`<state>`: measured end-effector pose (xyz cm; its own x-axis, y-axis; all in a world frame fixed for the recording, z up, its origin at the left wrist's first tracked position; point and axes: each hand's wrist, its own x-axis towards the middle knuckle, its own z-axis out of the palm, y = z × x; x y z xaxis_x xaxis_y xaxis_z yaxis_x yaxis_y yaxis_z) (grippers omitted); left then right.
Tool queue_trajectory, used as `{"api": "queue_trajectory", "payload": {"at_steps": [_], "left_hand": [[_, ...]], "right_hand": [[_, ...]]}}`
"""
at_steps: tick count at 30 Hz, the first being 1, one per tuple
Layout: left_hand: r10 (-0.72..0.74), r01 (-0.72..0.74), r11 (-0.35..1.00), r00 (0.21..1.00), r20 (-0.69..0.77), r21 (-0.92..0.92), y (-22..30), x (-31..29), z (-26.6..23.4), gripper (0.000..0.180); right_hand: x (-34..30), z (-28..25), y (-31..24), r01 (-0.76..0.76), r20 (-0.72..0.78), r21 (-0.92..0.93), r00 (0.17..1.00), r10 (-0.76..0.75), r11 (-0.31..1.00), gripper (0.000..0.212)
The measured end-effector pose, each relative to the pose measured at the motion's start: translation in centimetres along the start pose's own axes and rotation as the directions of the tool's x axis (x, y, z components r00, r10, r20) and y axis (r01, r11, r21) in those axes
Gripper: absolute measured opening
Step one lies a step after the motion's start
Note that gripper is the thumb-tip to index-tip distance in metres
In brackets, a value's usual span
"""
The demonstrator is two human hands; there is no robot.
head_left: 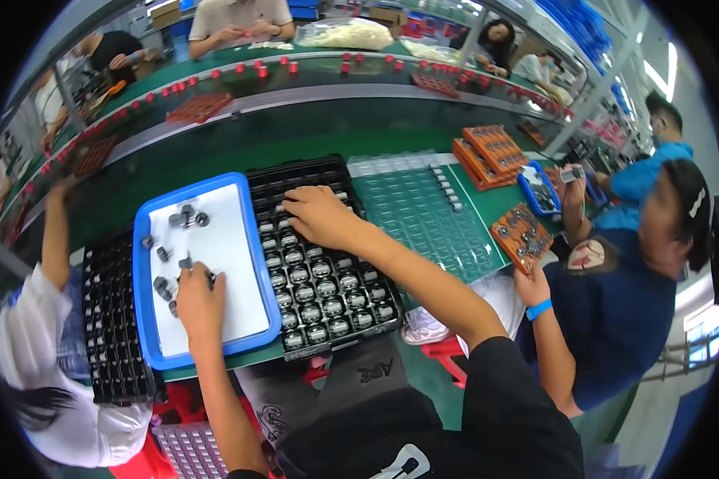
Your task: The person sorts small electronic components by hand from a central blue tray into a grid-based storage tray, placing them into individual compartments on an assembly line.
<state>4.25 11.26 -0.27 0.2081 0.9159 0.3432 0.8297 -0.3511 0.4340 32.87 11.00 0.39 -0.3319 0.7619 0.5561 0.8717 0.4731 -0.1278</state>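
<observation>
My left hand [200,305] is over a blue tray [141,239] lined with white, its fingers closed on a small dark metal part [185,262]. Several similar loose cylindrical parts [187,215] lie in that tray, mostly along its left side and far end. To the right, my right hand [323,217] reaches over a black compartment tray [343,172], fingers apart and fingertips down at its cells. Silver-and-dark cylindrical parts [298,274] fill many cells nearer me. What lies directly under the right palm is hidden.
A second black compartment tray [116,311] stands left of the blue one. Clear plastic trays [423,211] lie on the right. Beyond them are stacked orange trays [491,153]. A co-worker at right holds an orange tray [522,238]; another person sits at left. A conveyor [311,94] runs behind.
</observation>
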Motion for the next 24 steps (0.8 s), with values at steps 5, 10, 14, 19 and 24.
{"api": "queue_trajectory", "payload": {"at_steps": [5, 10, 14, 19, 24], "left_hand": [[0.037, -0.05, 0.979, 0.997, -0.065, -0.196, 1.3, -2.3, -0.6, 0.022], [-0.143, 0.124, 0.891, 0.99, -0.011, -0.437, 2.7, -4.4, -1.0, 0.031], [-0.227, 0.196, 0.828, 0.974, 0.005, -0.525, 2.9, -4.5, -0.9, 0.03], [-0.216, 0.159, 0.84, 0.975, -0.052, -0.519, 1.7, -4.7, -1.3, 0.029], [-0.227, 0.144, 0.816, 0.97, -0.082, -0.559, 0.6, -5.4, -0.8, 0.031]], "right_hand": [[-5.7, -6.7, 2.2, -0.36, -0.135, -0.088, 0.928, 0.347, 0.929, 0.023], [-15.1, -12.8, 7.2, -0.755, -0.347, -0.293, 0.656, 0.671, 0.587, 0.017], [-17.9, -14.1, 9.0, -0.834, -0.339, -0.286, 0.548, 0.765, 0.472, 0.017], [-17.6, -13.1, 10.3, -0.82, -0.334, -0.423, 0.537, 0.774, 0.386, 0.019], [-19.3, -12.6, 12.2, -0.79, -0.278, -0.431, 0.576, 0.769, 0.436, 0.022]]}}
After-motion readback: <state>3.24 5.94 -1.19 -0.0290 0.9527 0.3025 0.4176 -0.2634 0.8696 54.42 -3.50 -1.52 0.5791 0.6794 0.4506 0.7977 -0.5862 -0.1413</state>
